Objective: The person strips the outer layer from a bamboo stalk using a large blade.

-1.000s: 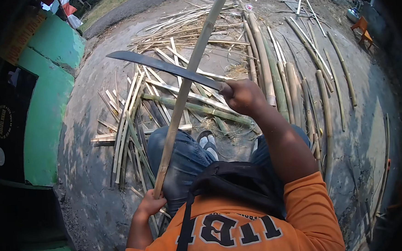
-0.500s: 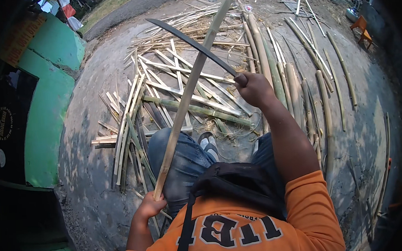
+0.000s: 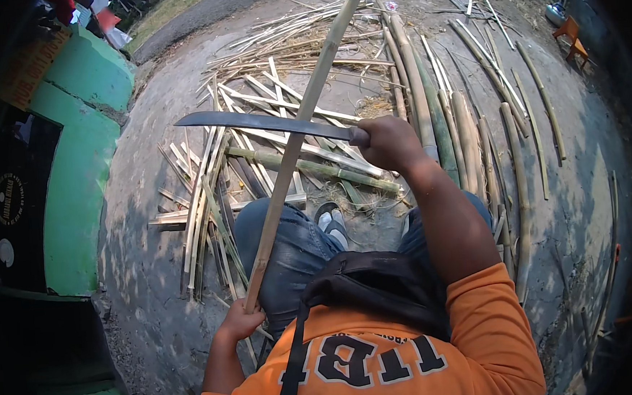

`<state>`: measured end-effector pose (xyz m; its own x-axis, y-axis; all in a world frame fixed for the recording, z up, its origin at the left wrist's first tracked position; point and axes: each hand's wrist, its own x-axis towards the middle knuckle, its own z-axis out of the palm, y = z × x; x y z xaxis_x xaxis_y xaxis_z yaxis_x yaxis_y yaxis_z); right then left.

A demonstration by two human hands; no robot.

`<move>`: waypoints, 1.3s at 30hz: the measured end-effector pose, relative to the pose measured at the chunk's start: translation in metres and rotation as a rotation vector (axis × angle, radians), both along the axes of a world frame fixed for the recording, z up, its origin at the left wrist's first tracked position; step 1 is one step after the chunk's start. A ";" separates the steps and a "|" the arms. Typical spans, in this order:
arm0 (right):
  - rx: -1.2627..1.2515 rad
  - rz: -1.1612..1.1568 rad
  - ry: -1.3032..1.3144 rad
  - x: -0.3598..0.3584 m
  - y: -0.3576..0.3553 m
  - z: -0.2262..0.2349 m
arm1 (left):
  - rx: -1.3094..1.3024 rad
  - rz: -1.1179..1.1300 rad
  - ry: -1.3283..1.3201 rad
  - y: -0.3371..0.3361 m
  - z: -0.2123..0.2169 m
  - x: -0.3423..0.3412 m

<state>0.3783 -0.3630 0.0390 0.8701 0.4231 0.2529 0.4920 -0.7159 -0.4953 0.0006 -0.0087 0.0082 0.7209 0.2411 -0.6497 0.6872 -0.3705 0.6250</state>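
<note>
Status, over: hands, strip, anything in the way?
Left hand gripping strip's lower end. Right hand on knife, handle held, crossing strip. Left knee close behind strip in view, contact unclear.

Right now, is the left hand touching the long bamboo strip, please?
Touching: the head view shows the left hand gripping the bamboo strip near its lower end.

Strip [image 3: 276, 200] slants from left hand [image 3: 240, 321], over left knee [image 3: 301, 242], up to top edge of view. Machete [image 3: 250, 120] crosses it, handle in right hand [image 3: 392, 143]. On ground [image 3: 147, 280]: loose strips [image 3: 197, 230] ahead and left, poles [image 3: 415, 86] ahead and right. Wall [image 3: 79, 234] far left; chairs [image 3: 568, 28] far right; road [image 3: 189, 20] beyond.
</note>
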 end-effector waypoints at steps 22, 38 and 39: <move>0.246 -0.222 0.106 0.014 -0.007 -0.016 | -0.002 -0.031 0.027 0.007 -0.002 0.000; 0.013 0.056 0.013 0.014 -0.021 0.002 | 0.033 -0.063 -0.016 0.004 -0.006 -0.004; 0.124 -0.042 0.065 0.017 -0.025 -0.001 | 0.014 -0.073 -0.026 0.003 -0.007 -0.004</move>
<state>0.3951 -0.3878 0.0383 0.9026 0.3549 0.2435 0.4269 -0.6664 -0.6113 -0.0037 -0.0054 0.0012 0.7536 0.1963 -0.6274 0.6415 -0.4281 0.6366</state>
